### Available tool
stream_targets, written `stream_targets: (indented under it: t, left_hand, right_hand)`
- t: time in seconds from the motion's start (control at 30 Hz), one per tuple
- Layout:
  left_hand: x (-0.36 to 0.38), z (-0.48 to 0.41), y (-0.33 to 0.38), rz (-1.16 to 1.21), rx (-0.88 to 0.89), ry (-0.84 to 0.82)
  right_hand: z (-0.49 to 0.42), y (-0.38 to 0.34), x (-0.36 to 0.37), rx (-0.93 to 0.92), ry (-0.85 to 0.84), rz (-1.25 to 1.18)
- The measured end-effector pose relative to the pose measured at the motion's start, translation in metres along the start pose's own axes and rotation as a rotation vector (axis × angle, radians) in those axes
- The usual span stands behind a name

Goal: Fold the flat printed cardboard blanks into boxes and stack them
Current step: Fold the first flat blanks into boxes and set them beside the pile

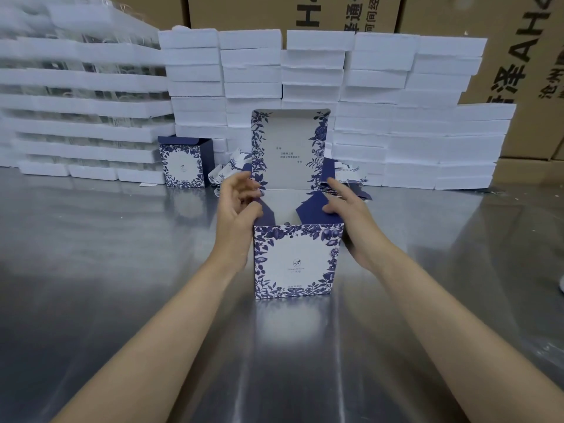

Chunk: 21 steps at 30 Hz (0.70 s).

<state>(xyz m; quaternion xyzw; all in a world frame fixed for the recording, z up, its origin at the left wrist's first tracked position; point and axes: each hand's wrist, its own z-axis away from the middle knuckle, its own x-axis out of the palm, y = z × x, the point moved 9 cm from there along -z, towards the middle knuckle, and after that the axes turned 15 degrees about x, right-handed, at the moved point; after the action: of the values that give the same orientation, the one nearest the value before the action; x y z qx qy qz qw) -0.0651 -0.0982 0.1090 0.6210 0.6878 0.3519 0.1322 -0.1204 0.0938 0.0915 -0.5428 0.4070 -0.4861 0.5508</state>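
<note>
A blue-and-white floral printed box point(294, 261) stands upright on the steel table, its tall lid flap point(290, 148) raised at the back. My left hand point(239, 206) is at the box's left top edge, its thumb pressing the navy left side flap inward. My right hand point(345, 209) rests on the navy right side flap, fingers fairly straight. A finished box point(184, 161) stands further back on the left. Flat printed blanks point(345, 184) lie behind the box, partly hidden by it and my hands.
White foam trays point(381, 117) are stacked in rows along the back of the steel table point(122, 254). More foam trays with glass between them point(82, 96) pile up at the left. Brown shipping cartons point(518, 56) stand behind.
</note>
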Motion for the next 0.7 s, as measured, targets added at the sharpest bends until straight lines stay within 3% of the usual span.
stream_targets:
  t: [0.1, 0.33, 0.53, 0.7]
  left_hand:
    - [0.002, 0.009, -0.015, 0.111, -0.191, 0.108]
    - [0.005, 0.014, -0.025, 0.135, -0.395, 0.022]
    - [-0.005, 0.003, -0.029, 0.013, -0.416, 0.016]
    - [-0.012, 0.001, -0.02, -0.076, -0.304, 0.074]
  right_hand:
    - [0.0, -0.004, 0.0, 0.028, 0.047, 0.108]
    - [0.005, -0.012, -0.022, -0.011, 0.238, 0.102]
    - [0.008, -0.018, -0.016, -0.016, 0.242, 0.204]
    - [0.008, -0.017, -0.01, 0.032, 0.205, 0.333]
